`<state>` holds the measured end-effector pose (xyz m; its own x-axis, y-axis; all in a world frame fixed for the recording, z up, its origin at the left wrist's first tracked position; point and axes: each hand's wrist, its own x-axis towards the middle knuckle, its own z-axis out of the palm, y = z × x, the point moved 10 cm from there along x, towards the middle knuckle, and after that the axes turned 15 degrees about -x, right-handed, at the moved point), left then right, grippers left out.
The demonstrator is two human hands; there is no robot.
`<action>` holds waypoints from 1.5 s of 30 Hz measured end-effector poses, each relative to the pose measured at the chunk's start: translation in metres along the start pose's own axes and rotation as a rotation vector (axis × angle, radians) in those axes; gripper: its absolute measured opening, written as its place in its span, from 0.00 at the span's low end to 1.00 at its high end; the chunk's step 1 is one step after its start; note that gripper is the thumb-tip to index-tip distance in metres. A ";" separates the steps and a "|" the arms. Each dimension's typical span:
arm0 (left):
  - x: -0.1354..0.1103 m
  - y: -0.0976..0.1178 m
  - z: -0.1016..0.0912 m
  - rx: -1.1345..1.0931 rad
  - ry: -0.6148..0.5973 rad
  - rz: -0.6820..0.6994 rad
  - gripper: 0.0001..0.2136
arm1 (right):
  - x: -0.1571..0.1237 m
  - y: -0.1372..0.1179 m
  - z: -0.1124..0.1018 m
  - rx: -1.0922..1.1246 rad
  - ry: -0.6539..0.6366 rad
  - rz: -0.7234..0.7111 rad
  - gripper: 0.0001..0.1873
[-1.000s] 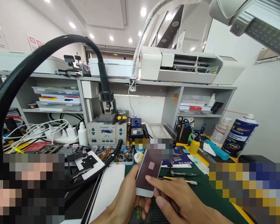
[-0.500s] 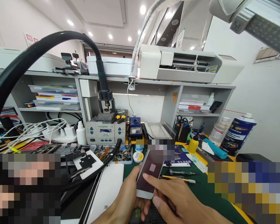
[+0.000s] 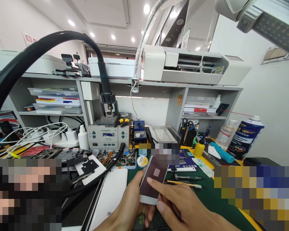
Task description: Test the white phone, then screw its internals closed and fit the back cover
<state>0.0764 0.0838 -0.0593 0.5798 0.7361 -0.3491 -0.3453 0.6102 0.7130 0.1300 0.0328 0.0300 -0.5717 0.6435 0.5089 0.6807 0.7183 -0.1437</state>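
A white smartphone (image 3: 149,190) with a dark maroon screen is tilted up in front of me, a small pale square lit mid-screen. My left hand (image 3: 132,196) is closed around it, thumb along the left edge and fingertips curled underneath. Over the phone's lower right side, my right hand (image 3: 181,200) points its index finger, the tip at the screen just below the square. Its thumb stands apart near the bottom right corner, and its other fingers are partly hidden. Beside my left forearm lies a white Mi-branded tablet or phone back (image 3: 112,192).
A hot-air station (image 3: 108,136) stands behind, its thick black hose (image 3: 60,35) arching over the left side. A parts tray (image 3: 132,160), tweezers on a white card (image 3: 96,166), a yellow-handled brush (image 3: 183,183), a yellow bottle (image 3: 199,148) and a spray can (image 3: 245,138) surround the green mat (image 3: 214,195).
The view has shifted very slightly. My index fingertip stays at nearly the same spot on the screen, and both hands keep their pose.
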 end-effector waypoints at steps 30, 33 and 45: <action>-0.004 0.009 0.002 -0.052 0.007 0.058 0.27 | 0.000 0.001 0.007 0.004 -0.013 -0.023 0.31; -0.005 0.006 0.002 -0.034 0.034 0.010 0.28 | -0.001 0.000 0.009 0.022 -0.042 -0.037 0.32; -0.003 0.008 -0.001 -0.016 0.041 0.056 0.30 | -0.001 0.004 0.012 0.039 -0.053 -0.016 0.36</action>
<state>0.0713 0.0870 -0.0526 0.5287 0.7805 -0.3336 -0.3881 0.5719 0.7227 0.1277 0.0379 0.0185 -0.6068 0.6440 0.4658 0.6532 0.7380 -0.1694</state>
